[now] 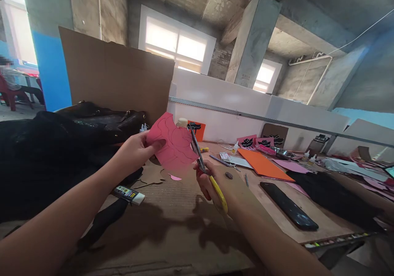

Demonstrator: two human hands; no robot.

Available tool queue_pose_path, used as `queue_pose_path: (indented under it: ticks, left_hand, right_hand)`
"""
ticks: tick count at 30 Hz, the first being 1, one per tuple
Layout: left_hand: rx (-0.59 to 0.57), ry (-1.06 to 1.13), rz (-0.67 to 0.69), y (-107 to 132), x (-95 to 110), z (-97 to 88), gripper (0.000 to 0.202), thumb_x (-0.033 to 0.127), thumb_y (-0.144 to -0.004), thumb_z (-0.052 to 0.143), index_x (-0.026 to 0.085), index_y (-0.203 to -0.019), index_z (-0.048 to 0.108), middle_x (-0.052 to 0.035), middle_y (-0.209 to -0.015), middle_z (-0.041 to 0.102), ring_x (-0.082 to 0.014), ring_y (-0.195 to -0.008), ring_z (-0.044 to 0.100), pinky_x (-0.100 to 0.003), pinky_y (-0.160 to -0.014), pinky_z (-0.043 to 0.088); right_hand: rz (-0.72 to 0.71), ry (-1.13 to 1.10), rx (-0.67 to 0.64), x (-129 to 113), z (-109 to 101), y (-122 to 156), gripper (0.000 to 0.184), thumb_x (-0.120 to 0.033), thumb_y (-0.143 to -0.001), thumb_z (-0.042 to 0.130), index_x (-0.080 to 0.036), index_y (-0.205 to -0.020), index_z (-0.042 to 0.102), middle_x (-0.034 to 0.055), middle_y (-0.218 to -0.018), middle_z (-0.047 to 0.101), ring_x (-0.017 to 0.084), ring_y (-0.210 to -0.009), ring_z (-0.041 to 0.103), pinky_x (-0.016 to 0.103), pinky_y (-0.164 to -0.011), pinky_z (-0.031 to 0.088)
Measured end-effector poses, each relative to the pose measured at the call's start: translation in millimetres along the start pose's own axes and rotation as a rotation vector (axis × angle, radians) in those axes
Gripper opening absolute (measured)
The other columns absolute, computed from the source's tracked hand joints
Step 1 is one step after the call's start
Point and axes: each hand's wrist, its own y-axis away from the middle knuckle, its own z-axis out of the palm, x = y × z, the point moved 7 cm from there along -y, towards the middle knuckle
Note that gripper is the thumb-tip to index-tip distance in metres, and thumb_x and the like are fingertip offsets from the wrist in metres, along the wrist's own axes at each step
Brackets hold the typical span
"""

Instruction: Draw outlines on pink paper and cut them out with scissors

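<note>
A pink sheet of paper [172,138] with a flower-like outline drawn on it is held up by my left hand [138,149], thumb in front and fingers behind. My right hand [207,177] grips a pair of scissors [199,157] with yellow handles, its blades pointing up along the paper's right edge. Whether the blades are biting into the paper, I cannot tell. Below, a small pink paper scrap [175,178] lies on the brown cardboard [172,226] beside thin dark scraps. An eraser in a printed sleeve [129,194] rests under my left forearm.
A black phone [288,205], orange sheets [265,164], a pencil [218,159] and a small glue bottle [235,147] lie to the right. A metal bowl [281,153] stands farther back. Black bag [101,118] and dark cloth [37,161] fill the left side. A cardboard panel [118,70] rises behind.
</note>
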Motion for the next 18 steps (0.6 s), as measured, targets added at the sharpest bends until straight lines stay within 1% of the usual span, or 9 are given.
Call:
queue_pose_path:
  ticks: [3,5,8,10,13,15,18]
  left_hand:
    - [0.008,0.009,-0.003,0,1,1.2,0.035,0.054,-0.078,0.067,0.020,-0.087,0.068,-0.0002,-0.071,0.068,-0.0187,-0.064,0.060,-0.027,-0.059,0.048]
    - [0.007,0.015,-0.004,0,2,2.3,0.036,0.054,-0.078,0.067,0.020,-0.086,0.068,-0.0004,-0.071,0.068,-0.0192,-0.063,0.060,-0.027,-0.058,0.048]
    - [0.001,0.029,-0.007,0,3,3.6,0.034,0.053,-0.077,0.068,0.020,-0.086,0.068,-0.0009,-0.071,0.069,-0.0199,-0.064,0.061,-0.027,-0.057,0.048]
    - [0.005,0.046,-0.013,0,4,3.6,0.033,0.052,-0.076,0.069,0.021,-0.086,0.069,-0.0017,-0.073,0.071,-0.0207,-0.066,0.062,-0.027,-0.058,0.049]
    - [0.013,0.064,-0.019,0,4,2.6,0.033,0.051,-0.076,0.070,0.021,-0.090,0.070,-0.0025,-0.078,0.073,-0.0213,-0.070,0.064,-0.028,-0.062,0.050]
    - [0.025,0.049,-0.017,0,2,0.8,0.034,0.051,-0.077,0.069,0.021,-0.091,0.071,-0.0022,-0.079,0.072,-0.0210,-0.070,0.064,-0.028,-0.062,0.051]
    - [0.042,0.029,-0.019,-1,-1,-2.3,0.037,0.055,-0.077,0.069,0.020,-0.091,0.071,-0.0025,-0.077,0.071,-0.0212,-0.069,0.063,-0.028,-0.062,0.050]
  right_hand:
    - [0.048,-0.006,-0.040,-7,0,-3,0.020,-0.020,-0.091,0.045,-0.020,-0.104,0.059,-0.0055,-0.056,0.057,0.012,-0.051,0.052,0.026,-0.055,0.034]
    - [0.060,-0.016,-0.041,-7,0,-3,0.020,-0.017,-0.090,0.045,-0.021,-0.105,0.059,-0.0061,-0.056,0.057,0.012,-0.051,0.052,0.026,-0.055,0.034]
    - [0.030,-0.060,-0.048,-6,2,-3,0.019,-0.019,-0.092,0.045,-0.021,-0.106,0.056,-0.0062,-0.057,0.056,0.013,-0.051,0.053,0.025,-0.055,0.033]
    - [0.008,-0.101,-0.054,-5,3,-3,0.018,-0.018,-0.092,0.042,-0.022,-0.104,0.055,-0.0063,-0.057,0.055,0.012,-0.051,0.052,0.024,-0.054,0.033]
    - [-0.015,-0.087,-0.027,-1,2,-2,0.015,-0.018,-0.091,0.043,-0.022,-0.099,0.055,-0.0055,-0.058,0.056,0.012,-0.051,0.050,0.024,-0.055,0.033]
    - [-0.021,-0.081,-0.007,4,2,-2,0.015,-0.023,-0.092,0.046,-0.022,-0.101,0.057,-0.0047,-0.061,0.059,0.012,-0.053,0.052,0.025,-0.056,0.034]
    - [-0.010,-0.094,-0.015,12,6,-1,0.019,-0.027,-0.094,0.045,-0.023,-0.107,0.058,-0.0038,-0.063,0.060,0.013,-0.055,0.055,0.025,-0.056,0.035]
